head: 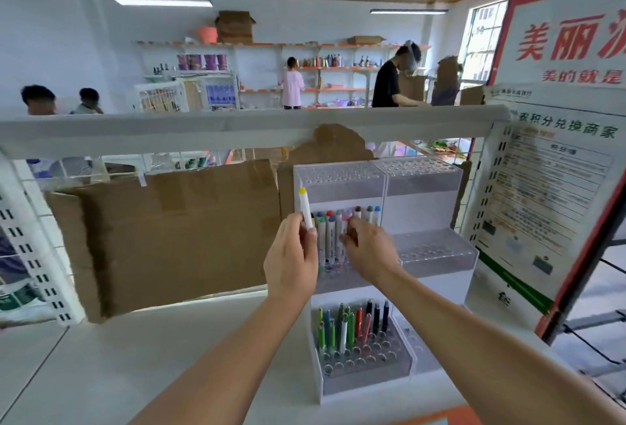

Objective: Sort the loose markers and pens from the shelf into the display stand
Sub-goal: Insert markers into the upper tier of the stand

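Observation:
A white tiered display stand [430, 201] with clear hole racks stands on the shelf. Its middle tier holds a row of white markers with coloured caps [330, 231]; its bottom tier holds several coloured pens [352, 326]. My left hand [291, 262] grips a white marker with a yellow cap [306, 207], upright, just left of the middle row. My right hand [369, 248] has its fingers curled at a marker in that row, and the fingertips hide the marker's cap.
The white shelf surface [135, 357] stretches left of the stand. Brown cardboard [176, 235] covers the wire back panel. A printed notice board [548, 201] stands right of the stand. Several people stand at shelves in the room behind.

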`<action>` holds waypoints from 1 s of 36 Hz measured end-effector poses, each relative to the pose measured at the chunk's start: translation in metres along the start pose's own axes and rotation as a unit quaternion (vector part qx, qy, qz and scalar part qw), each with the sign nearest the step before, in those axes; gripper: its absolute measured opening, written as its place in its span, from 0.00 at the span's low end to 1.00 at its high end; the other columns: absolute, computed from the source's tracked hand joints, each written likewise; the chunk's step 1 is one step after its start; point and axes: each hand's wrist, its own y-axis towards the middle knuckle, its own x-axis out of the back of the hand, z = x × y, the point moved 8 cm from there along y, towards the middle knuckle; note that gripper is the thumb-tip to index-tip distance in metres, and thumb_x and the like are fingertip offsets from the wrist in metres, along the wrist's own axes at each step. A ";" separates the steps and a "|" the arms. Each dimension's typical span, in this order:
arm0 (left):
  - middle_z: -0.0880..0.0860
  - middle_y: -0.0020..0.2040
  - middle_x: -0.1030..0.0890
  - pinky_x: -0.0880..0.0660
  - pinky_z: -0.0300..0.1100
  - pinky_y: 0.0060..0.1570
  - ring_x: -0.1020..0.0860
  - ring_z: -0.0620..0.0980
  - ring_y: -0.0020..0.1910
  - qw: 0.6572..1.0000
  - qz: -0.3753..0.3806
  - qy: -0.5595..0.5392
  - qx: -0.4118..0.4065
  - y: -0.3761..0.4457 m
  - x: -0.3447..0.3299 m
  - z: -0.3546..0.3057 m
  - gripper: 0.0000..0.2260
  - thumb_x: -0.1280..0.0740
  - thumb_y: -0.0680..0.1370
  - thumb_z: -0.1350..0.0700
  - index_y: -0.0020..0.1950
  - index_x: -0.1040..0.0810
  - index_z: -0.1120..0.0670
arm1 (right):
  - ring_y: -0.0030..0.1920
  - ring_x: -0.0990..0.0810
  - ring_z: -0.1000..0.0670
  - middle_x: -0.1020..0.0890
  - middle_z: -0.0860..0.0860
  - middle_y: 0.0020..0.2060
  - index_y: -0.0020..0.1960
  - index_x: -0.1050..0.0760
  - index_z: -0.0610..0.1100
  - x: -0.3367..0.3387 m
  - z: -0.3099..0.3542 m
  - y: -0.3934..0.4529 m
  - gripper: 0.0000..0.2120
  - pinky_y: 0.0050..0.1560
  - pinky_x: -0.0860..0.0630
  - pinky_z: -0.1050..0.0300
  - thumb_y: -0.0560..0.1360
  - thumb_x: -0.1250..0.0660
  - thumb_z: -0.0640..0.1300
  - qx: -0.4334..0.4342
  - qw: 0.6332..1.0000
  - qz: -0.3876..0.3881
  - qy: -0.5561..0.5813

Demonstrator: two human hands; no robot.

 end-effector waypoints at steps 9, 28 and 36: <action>0.48 0.40 0.27 0.41 0.31 0.31 0.30 0.47 0.34 1.000 -0.010 0.025 0.010 -0.001 -0.003 -0.001 0.05 0.37 0.79 0.59 0.51 0.26 0.60 | 0.37 0.26 0.48 0.26 0.51 0.35 0.45 0.34 0.47 0.003 0.004 0.003 0.05 0.39 0.33 0.57 0.80 0.42 0.41 -0.001 0.999 0.021 -0.045; 0.49 0.41 0.24 0.38 0.32 0.31 0.27 0.48 0.35 0.999 -0.007 0.036 0.019 -0.004 0.002 -0.006 0.05 0.37 0.79 0.58 0.53 0.25 0.58 | 0.38 0.25 0.49 0.24 0.51 0.38 0.47 0.35 0.49 0.001 0.009 -0.003 0.03 0.40 0.28 0.56 0.80 0.43 0.43 0.004 0.999 0.003 -0.036; 0.47 0.42 0.27 0.39 0.32 0.31 0.29 0.47 0.35 1.000 -0.003 0.031 0.005 -0.003 0.001 -0.023 0.06 0.38 0.80 0.57 0.54 0.26 0.58 | 0.34 0.29 0.54 0.26 0.54 0.36 0.43 0.30 0.47 0.039 0.005 -0.009 0.12 0.29 0.38 0.62 0.78 0.39 0.54 0.049 0.992 -0.111 0.043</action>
